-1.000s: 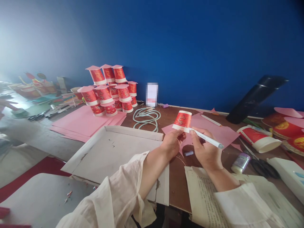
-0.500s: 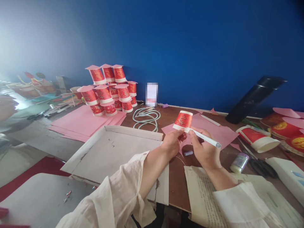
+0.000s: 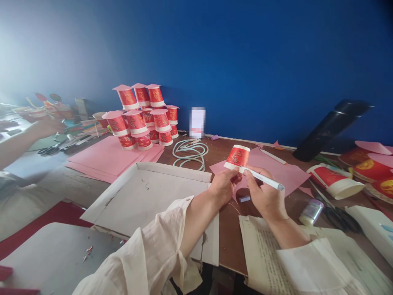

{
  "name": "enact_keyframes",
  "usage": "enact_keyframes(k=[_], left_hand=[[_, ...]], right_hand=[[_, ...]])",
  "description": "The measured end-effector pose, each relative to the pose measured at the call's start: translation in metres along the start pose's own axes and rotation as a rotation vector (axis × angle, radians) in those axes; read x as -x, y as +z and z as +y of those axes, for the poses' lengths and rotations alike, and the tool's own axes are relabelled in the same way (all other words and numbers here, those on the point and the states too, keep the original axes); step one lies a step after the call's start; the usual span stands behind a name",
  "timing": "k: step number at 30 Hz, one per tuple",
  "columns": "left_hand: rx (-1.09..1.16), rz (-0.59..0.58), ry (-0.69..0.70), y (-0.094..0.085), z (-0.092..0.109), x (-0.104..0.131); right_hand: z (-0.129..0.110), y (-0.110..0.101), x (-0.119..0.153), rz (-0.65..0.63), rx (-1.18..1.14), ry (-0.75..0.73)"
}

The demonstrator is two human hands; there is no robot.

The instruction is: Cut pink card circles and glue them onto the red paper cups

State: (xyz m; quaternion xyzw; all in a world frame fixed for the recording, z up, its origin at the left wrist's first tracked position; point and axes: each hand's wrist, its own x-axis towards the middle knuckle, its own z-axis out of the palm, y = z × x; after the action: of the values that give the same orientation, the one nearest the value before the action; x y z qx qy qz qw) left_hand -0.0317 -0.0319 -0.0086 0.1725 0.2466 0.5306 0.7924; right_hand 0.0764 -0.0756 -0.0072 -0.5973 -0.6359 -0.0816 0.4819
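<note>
A red and white paper cup [image 3: 238, 156] with a dragon print is held upside down, its white rim towards me. My left hand [image 3: 225, 183] is closed on the rim's lower left side. In my right hand [image 3: 267, 196] is a white marker [image 3: 265, 179], its body pointing right and its tip end at the cup's rim. The fingers of that hand also touch the rim. Under the cup lies a sheet of pink paper [image 3: 284, 174] with cut edges. A small purple-grey marker cap [image 3: 245, 199] rests on the table just below the hands.
Capped red cups [image 3: 135, 122] stand stacked on the left by pink sheets [image 3: 104, 157]. A coiled cable [image 3: 190, 153] and an open cardboard box lid [image 3: 147, 200] lie nearer. On the right are a black bottle [image 3: 333, 129], a tipped cup [image 3: 334, 180], a jar [image 3: 311, 212] and scissors [image 3: 342, 219]. Another person's arm [image 3: 33, 133] reaches in.
At far left, the other person's arm has reached further in over the table. My hands, the cup and the marker hold nearly the same position; the view has shifted slightly.
</note>
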Motion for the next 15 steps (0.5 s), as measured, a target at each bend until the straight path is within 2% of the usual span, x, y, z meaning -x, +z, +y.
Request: enact_keyframes(k=[15], left_hand=[[0.025, -0.006, -0.011, 0.0008, 0.0018, 0.0015]], right_hand=[[-0.0006, 0.0003, 0.0017, -0.021, -0.034, 0.005]])
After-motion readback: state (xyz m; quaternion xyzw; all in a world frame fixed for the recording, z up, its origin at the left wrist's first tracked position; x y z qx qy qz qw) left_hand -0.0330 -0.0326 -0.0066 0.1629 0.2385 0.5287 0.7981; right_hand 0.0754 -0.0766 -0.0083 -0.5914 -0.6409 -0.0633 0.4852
